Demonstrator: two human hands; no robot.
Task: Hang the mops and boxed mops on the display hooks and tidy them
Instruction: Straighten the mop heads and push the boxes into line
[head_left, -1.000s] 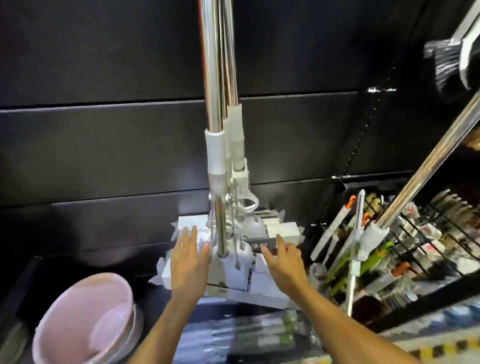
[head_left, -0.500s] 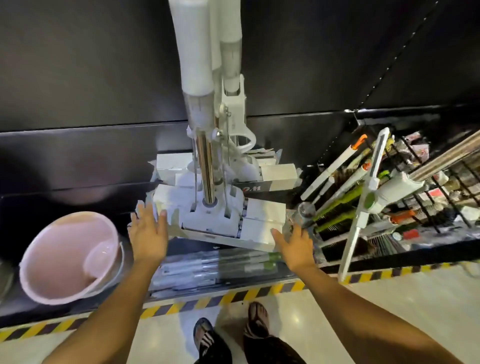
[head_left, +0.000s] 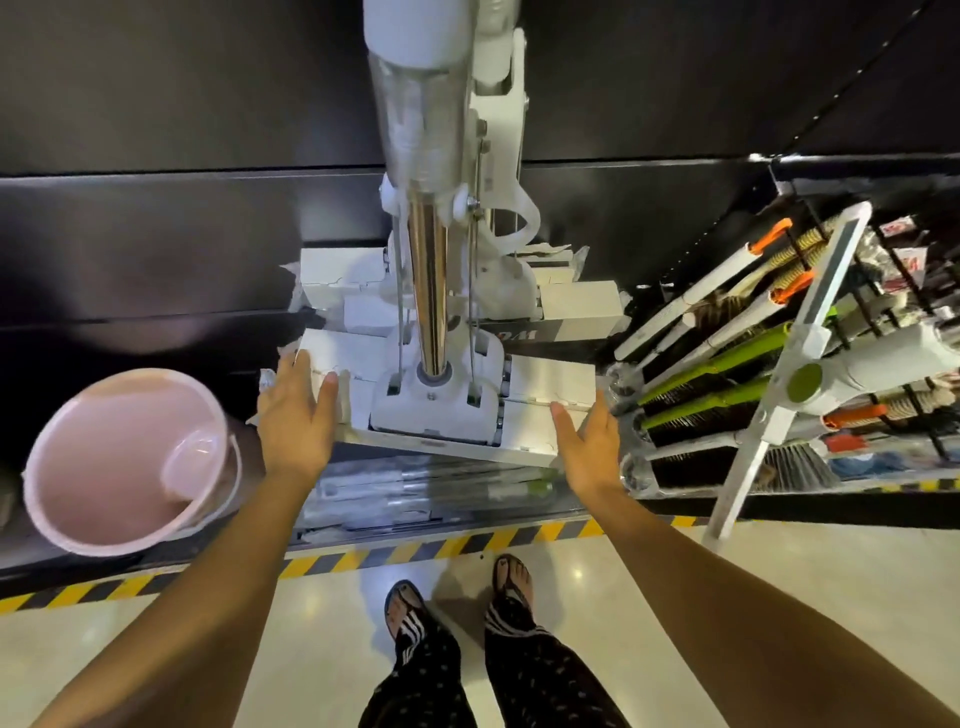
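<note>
We see a mop pole (head_left: 431, 291) of mirror-bright chromed metal, capped above by a sleeve (head_left: 415, 31) of smooth white plastic with a soft sheen. The mop head (head_left: 436, 410) below is the same white plastic, nearly matt, flanked by thin bare metal rods (head_left: 399, 312). The bucket (head_left: 104, 457) is glossy pink plastic. The wall panels (head_left: 156, 78) are black with a faint satin finish. The floor (head_left: 779, 597) is polished and reflects lamp glare. The brush handles (head_left: 717, 358) are smooth green plastic.

left hand (head_left: 293, 415) flat at mop head (head_left: 431, 410) left end | right hand (head_left: 587, 441) flat at right end
</note>
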